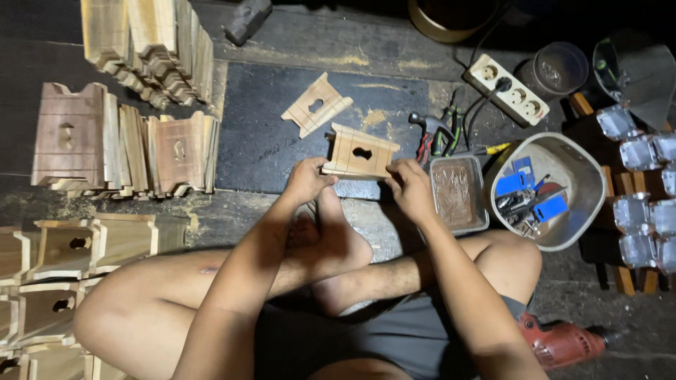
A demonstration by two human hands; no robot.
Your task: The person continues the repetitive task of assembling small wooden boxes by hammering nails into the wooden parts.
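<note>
Wooden panel (360, 153) sits over the black mat's (260, 141) near edge, your left hand (306, 180) pinching its left corner, your right hand (410, 186) gripping its right edge. Bare mat lies open beyond; a nail tray (458, 193) crowds your right.

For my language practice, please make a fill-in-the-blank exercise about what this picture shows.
1. Both hands, left hand and right hand, hold one ____ panel with a keyhole-shaped slot.
2. A second panel lies flat on the dark ____.
3. The grey bowl contains several ____ packets.
4. A red ____ lies beside the right knee.

Missing words: wooden; mat; blue; drill
</note>
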